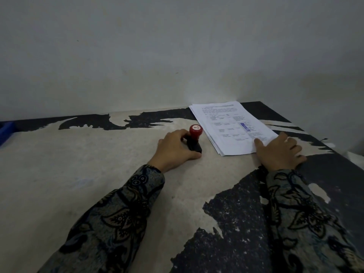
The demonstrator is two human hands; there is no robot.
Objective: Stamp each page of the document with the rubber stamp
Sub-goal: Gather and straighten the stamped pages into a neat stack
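I find the left hand curled around the rubber stamp, its grip pinching the black body, base parked on the worn surface just left of the document. The stamp's long axis stands near upright, red cap up and tilted slightly away. The right hand lies flat, fingers spread, pinning the stack's near corner, presumably against sliding. The top page bears a blue imprint; its long edges run away leftward.

The rubber stamp's red knob, mid-frame, bears small lettering that seems to read "TOP"; the document, right of centre, carries printed text and a blue stamp mark, both too blurred to read
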